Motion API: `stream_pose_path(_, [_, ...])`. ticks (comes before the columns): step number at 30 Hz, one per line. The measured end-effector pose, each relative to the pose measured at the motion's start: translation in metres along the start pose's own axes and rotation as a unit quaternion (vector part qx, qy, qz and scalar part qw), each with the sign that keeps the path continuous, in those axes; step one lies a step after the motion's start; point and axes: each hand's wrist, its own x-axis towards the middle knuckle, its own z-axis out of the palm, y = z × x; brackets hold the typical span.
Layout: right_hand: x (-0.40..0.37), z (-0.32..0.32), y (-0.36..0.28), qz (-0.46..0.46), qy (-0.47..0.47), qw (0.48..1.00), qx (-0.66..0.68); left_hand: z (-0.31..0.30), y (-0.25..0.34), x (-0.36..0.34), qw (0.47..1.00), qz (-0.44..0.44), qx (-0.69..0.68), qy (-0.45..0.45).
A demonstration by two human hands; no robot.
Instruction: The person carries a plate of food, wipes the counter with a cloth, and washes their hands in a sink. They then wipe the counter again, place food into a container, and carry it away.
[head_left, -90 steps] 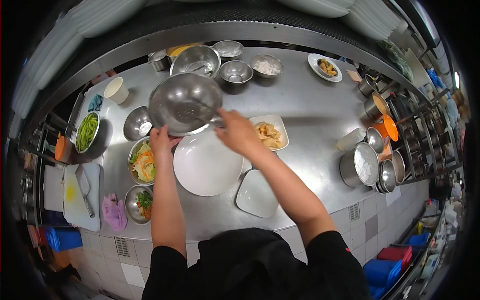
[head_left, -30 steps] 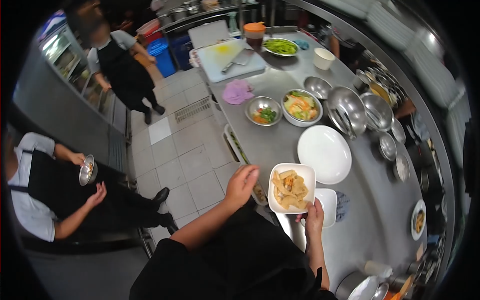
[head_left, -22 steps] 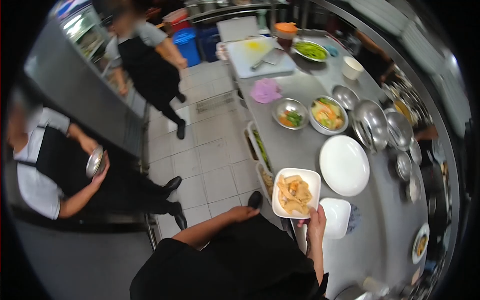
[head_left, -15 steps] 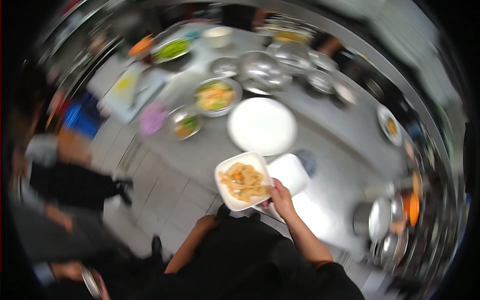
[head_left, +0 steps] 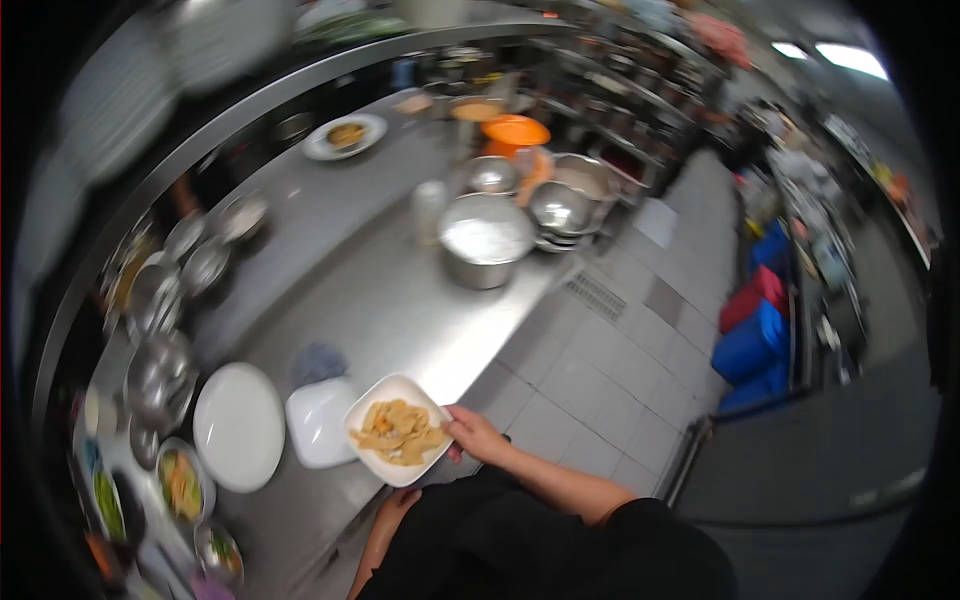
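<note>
My right hand [head_left: 474, 434] grips the right corner of a square white dish [head_left: 398, 432] holding pale yellow-brown food pieces. The dish is level over the front edge of the steel table. Below it, my left hand [head_left: 400, 500] is near the dish's lower edge; its fingers are mostly hidden behind the dish. Just left of the dish, a square white plate [head_left: 318, 424] lies on the table, with a large round white plate [head_left: 239, 427] further left. A grey-blue cloth [head_left: 319, 364] lies behind the square plate.
A lidded pot [head_left: 486, 243], metal bowls [head_left: 560, 208] and an orange container [head_left: 516, 133] stand at the table's far right end. Bowls of cut food [head_left: 182, 485] are at the left. A plate with food [head_left: 345, 136] sits on the shelf. Blue bags [head_left: 750, 345] are at the right.
The view has swung right, bringing the pots closer to the middle and the floor and blue bags into sight. The dish is still in my right hand and appears turned.
</note>
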Motion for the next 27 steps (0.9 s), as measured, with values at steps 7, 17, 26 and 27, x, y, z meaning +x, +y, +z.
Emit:
stream_pose_path(7, [-0.047, 0.053, -0.007, -0.029, 0.146, 0.989, 0.013, -0.086, 0.069, -0.019, 0.965, 0.055, -0.193, -0.167])
stream_pose_path(17, [-0.109, 0.030, -0.077, -0.032, 0.183, 0.982, 0.029, -0.106, 0.225, -0.061, 0.956, 0.034, -0.156, -0.247])
stream_pose_path(26, [-0.113, 0.006, -0.056, -0.035, 0.332, 0.934, 0.122, -0.061, 0.270, 0.018, 0.939, 0.009, -0.158, -0.304])
stream_pose_path(27, [-0.116, 0.004, -0.053, -0.040, 0.348, 0.928, 0.127, -0.058, 0.273, 0.025, 0.936, 0.004, -0.146, -0.321])
